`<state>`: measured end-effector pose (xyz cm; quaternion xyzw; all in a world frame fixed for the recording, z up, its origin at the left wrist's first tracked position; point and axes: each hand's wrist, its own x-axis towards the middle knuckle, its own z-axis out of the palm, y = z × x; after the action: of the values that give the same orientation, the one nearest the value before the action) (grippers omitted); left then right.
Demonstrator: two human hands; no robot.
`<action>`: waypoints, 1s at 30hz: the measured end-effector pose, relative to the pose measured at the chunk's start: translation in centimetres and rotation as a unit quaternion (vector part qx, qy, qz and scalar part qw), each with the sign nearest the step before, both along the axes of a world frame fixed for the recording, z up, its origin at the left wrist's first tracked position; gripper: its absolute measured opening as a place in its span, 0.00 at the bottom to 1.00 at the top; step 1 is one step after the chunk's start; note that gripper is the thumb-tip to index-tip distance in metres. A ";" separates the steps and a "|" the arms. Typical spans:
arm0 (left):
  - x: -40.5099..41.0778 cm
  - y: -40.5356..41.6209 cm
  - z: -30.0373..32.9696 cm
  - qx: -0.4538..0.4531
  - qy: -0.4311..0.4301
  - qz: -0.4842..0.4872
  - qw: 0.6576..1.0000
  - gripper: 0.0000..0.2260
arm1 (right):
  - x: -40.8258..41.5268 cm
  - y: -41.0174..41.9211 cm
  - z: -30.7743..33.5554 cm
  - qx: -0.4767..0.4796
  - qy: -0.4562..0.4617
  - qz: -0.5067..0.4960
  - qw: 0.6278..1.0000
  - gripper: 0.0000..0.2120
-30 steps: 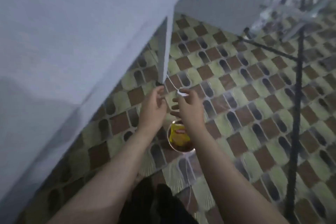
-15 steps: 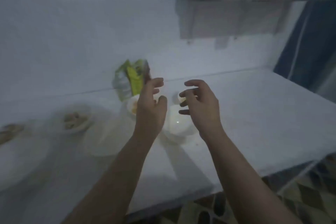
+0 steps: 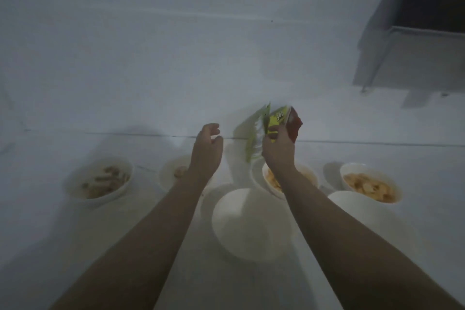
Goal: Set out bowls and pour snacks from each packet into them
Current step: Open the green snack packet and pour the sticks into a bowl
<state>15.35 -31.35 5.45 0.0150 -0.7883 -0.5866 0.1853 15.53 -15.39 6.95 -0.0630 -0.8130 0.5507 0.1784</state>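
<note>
– Where were your hands just then?

– My right hand (image 3: 278, 147) was at 12 o'clock over the counter (image 3: 75, 246), fingers curled round the lower end of a yellow-and-red packet (image 3: 285, 121), gripping it upright. A green packet (image 3: 254, 141) stood just beside it at its 9 o'clock, blurred, near the wall (image 3: 176, 45); I couldn't tell if my fingers touched it.

– And the left?

– My left hand (image 3: 207, 151) hung in the air at 9 o'clock of the packets, fingers loosely curled, holding nothing.

– The bowls?

– 6 white ones. At 9 o'clock, the far-left bowl (image 3: 99, 180) held brown snacks. A second bowl (image 3: 173, 173) sat partly behind my left wrist, a few pieces in it. The third bowl (image 3: 271, 181), under my right wrist, held pale chips. At 3 o'clock the right bowl (image 3: 368, 185) held chips too. The near bowl (image 3: 249, 224), between my forearms at 6 o'clock, showed nothing inside. The sixth bowl (image 3: 352, 201) peeked out at 4 o'clock.
</note>
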 end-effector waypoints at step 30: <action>-15.4 3.9 -5.0 0.093 -0.060 -0.084 0.990 0.12 | -10.7 -3.4 -5.2 -0.003 0.058 0.006 0.998 0.16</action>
<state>-0.07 -27.48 0.42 0.0008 -0.7381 -0.6692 0.0856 4.81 -18.80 1.74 -0.0265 -0.7999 0.5571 0.2217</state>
